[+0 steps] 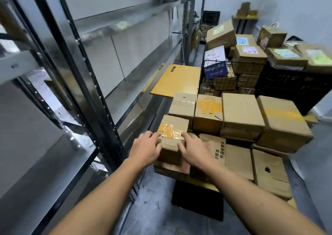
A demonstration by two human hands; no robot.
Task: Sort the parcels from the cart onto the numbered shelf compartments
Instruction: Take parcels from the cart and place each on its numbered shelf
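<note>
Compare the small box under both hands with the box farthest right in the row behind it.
The small box is much smaller than the far-right box. The small box carries glossy, crinkled yellow tape across its top; the far-right box shows only a faint yellow band. The left hand and right hand rest on the small box; nothing touches the far-right box. Both are plain brown cardboard, closed.

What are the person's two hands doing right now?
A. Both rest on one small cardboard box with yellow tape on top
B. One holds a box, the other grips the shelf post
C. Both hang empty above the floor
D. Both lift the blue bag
A: the left hand and the right hand sit on either side of the small taped box at the near corner of the stack.
</note>
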